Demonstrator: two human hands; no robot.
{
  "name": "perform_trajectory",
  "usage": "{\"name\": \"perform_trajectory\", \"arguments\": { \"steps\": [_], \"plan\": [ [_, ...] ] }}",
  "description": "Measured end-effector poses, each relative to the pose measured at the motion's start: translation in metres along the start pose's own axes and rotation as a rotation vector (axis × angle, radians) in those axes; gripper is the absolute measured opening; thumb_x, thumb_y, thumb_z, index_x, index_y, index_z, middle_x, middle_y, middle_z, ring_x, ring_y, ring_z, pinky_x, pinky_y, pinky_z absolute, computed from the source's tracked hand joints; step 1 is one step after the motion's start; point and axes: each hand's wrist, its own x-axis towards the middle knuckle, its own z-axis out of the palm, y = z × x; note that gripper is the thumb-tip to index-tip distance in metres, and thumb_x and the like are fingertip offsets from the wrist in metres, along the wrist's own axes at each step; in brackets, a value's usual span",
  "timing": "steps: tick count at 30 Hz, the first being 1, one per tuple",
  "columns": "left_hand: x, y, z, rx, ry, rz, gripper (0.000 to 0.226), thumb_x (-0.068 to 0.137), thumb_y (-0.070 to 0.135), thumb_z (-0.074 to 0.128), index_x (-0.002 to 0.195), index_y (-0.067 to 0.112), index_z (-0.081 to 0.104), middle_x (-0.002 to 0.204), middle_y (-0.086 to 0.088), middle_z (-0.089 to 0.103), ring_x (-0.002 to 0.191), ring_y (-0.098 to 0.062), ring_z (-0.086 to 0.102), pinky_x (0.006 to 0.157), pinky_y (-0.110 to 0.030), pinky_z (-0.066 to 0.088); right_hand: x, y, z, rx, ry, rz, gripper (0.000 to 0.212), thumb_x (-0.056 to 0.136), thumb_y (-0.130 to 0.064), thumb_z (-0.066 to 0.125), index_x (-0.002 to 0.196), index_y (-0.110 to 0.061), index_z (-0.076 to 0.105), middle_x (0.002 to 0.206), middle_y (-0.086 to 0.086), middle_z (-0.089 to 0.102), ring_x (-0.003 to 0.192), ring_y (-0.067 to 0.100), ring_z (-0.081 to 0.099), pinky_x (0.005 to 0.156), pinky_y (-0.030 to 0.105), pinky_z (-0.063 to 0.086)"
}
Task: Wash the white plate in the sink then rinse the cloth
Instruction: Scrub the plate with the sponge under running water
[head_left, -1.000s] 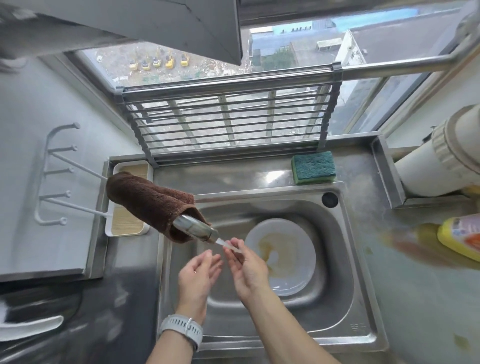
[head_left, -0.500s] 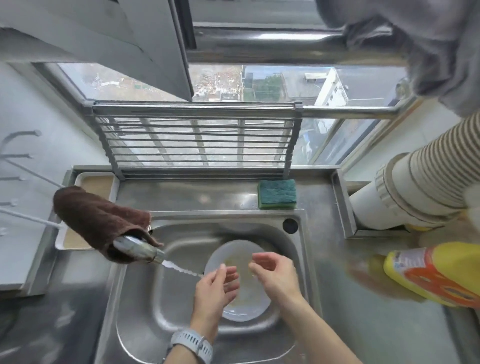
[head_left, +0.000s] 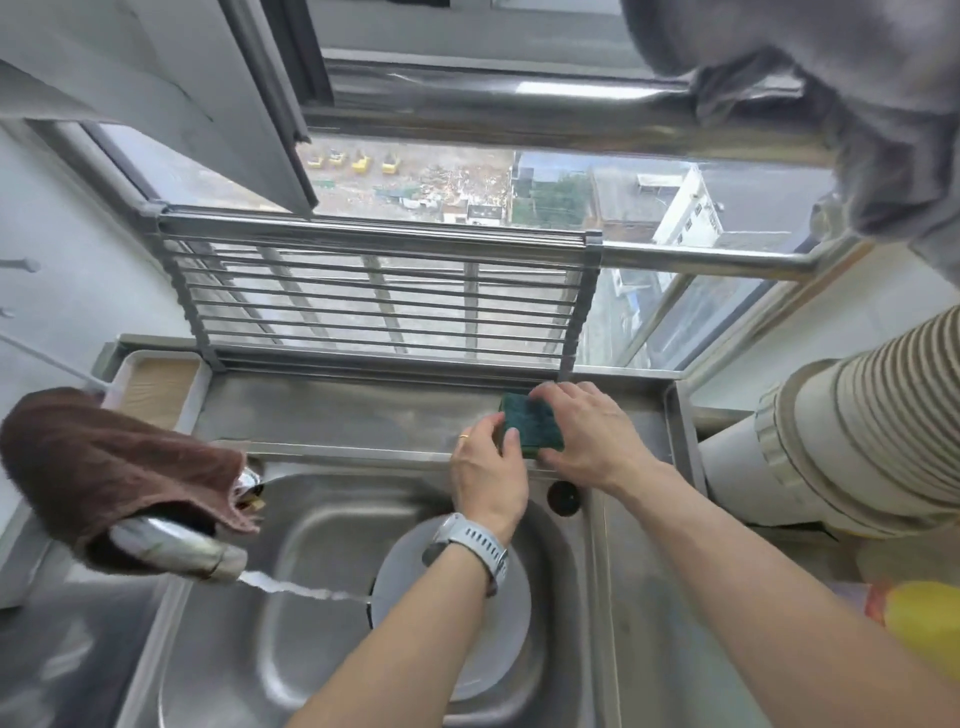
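Head view, your left hand (head_left: 488, 467) and right hand (head_left: 587, 441) both gripping the green rectangular scouring sponge (head_left: 530, 423) on the steel ledge behind the sink (head_left: 218, 649), round white plate (head_left: 498, 644) lying in the basin, brown terry cloth (head_left: 104, 462) draped over the running chrome tap (head_left: 176, 545).

The steel counter (head_left: 332, 415) carries a green sponge (head_left: 535, 422) under the fingers (head_left: 511, 441) and a tray (head_left: 156, 384) far left of them.

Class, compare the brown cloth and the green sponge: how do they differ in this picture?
The brown cloth hangs draped over the tap, untouched; the green sponge lies on the ledge behind the basin, touched by both hands. The cloth is bigger and floppy, the sponge a compact block. Both are cleaning things.
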Motion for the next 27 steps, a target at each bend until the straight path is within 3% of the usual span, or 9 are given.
{"name": "perform_trajectory", "arguments": {
  "steps": [4,7,12,15,19,23,27],
  "plan": [
    [-0.001,-0.005,-0.002,-0.039,-0.013,0.007,0.032,0.103,0.024,0.057,0.133,0.019,0.066,0.131,-0.001,0.07,0.12,-0.017,0.064,0.108,-0.036,0.051,0.008,0.004,-0.002,-0.042,0.006,-0.063,0.055,0.069,-0.035,0.075,0.117,-0.028,0.049,0.112,-0.006,0.063,0.101,0.018,0.053,0.092,0.033,0.044],
    [-0.011,-0.004,-0.015,-0.121,0.007,0.033,0.029,0.102,0.021,0.058,0.129,0.021,0.069,0.124,0.005,0.073,0.111,-0.009,0.067,0.104,-0.034,0.054,-0.006,-0.003,-0.009,-0.062,0.117,-0.131,0.045,0.066,-0.035,0.07,0.107,-0.024,0.055,0.103,-0.005,0.063,0.095,0.019,0.052,0.086,0.034,0.047],
    [-0.056,-0.008,-0.061,-0.222,0.025,0.116,0.024,0.101,0.018,0.061,0.12,0.025,0.073,0.115,0.012,0.074,0.104,-0.001,0.07,0.092,-0.019,0.055,-0.069,-0.042,-0.019,0.076,0.289,-0.135,0.039,0.064,-0.036,0.068,0.098,-0.021,0.058,0.1,-0.003,0.058,0.092,0.021,0.049,0.079,0.033,0.046],
    [-0.093,-0.047,-0.091,-0.157,-0.089,0.074,0.023,0.101,0.019,0.062,0.119,0.028,0.073,0.114,0.014,0.074,0.106,0.0,0.069,0.089,-0.015,0.055,-0.11,-0.069,0.012,0.126,0.181,-0.107,0.039,0.064,-0.038,0.066,0.099,-0.022,0.057,0.1,-0.004,0.056,0.092,0.02,0.049,0.078,0.032,0.047],
    [-0.105,-0.129,-0.113,0.074,-0.287,-0.168,0.015,0.099,0.018,0.065,0.111,0.024,0.073,0.11,0.009,0.076,0.102,-0.004,0.07,0.086,-0.011,0.051,-0.134,-0.095,0.083,0.067,-0.142,-0.026,0.042,0.065,-0.044,0.062,0.102,-0.025,0.052,0.101,-0.003,0.054,0.093,0.022,0.055,0.078,0.036,0.051],
    [-0.07,-0.209,-0.124,0.322,-0.373,-0.414,0.025,0.098,0.024,0.064,0.12,0.012,0.068,0.124,-0.011,0.073,0.114,-0.027,0.067,0.101,-0.035,0.051,-0.126,-0.105,0.14,0.01,-0.35,0.03,0.052,0.071,-0.041,0.064,0.118,-0.025,0.045,0.108,0.001,0.056,0.099,0.028,0.06,0.079,0.04,0.053],
    [-0.032,-0.24,-0.118,0.5,-0.484,-0.424,0.037,0.101,0.026,0.056,0.131,0.005,0.06,0.137,-0.02,0.064,0.129,-0.038,0.059,0.103,-0.037,0.045,-0.115,-0.111,0.174,-0.024,-0.402,0.043,0.066,0.083,-0.032,0.06,0.142,-0.026,0.032,0.117,0.008,0.054,0.106,0.033,0.06,0.08,0.043,0.052]
  ]
}}
